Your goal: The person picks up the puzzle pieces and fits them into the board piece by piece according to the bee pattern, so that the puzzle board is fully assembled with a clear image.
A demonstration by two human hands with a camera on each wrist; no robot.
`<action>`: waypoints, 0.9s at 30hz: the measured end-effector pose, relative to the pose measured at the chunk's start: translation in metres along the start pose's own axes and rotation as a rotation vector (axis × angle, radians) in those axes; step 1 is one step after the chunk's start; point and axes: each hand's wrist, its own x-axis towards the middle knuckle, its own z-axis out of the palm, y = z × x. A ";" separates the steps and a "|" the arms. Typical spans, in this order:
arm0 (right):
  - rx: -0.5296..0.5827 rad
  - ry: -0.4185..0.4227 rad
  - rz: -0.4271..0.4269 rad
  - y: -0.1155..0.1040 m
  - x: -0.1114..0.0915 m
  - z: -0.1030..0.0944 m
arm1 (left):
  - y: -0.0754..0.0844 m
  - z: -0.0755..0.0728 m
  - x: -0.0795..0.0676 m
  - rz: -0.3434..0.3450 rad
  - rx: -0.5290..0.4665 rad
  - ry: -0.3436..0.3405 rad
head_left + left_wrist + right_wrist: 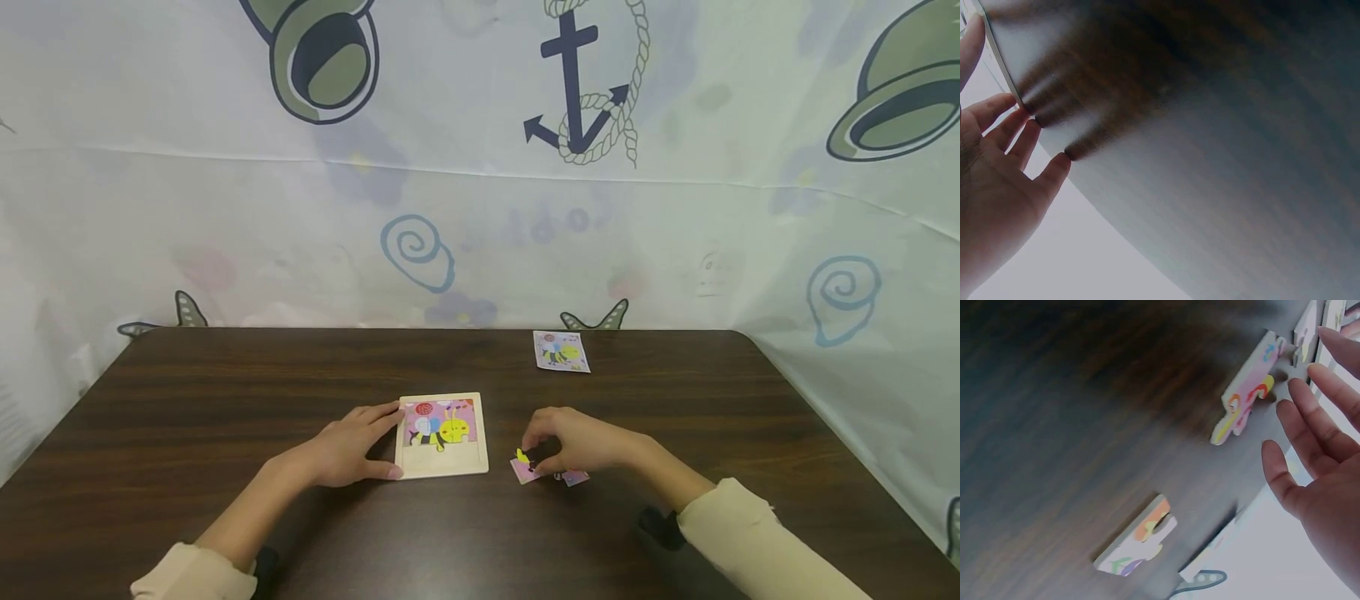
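Note:
My left hand (345, 447) rests against the left side of a square wooden puzzle tray (442, 468), thumb near its lower left corner and fingers extended at its upper left. Joined pieces inside show a yellow bee (450, 431) on pink, above a bare wooden strip. To the tray's right, my right hand (581, 442) reaches down over loose jigsaw pieces, partly hiding them. A pink piece (524, 472) shows by the fingertips, another piece (575, 477) below the palm. In the right wrist view the fingers are spread beside a pink piece (1244, 384), gripping nothing.
A printed picture card (561, 352) with the same bee lies near the far edge of the dark wooden table (262, 375). In the right wrist view an orange and white piece (1141, 540) lies apart. A patterned cloth (480, 250) hangs behind the table.

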 end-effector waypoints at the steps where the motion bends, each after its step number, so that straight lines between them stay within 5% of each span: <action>1: -0.009 0.005 -0.005 0.000 -0.001 0.001 | 0.000 0.000 0.000 0.000 -0.001 0.000; 27: 0.000 0.054 0.056 0.001 -0.005 0.013 | -0.001 0.000 0.000 -0.007 -0.015 -0.004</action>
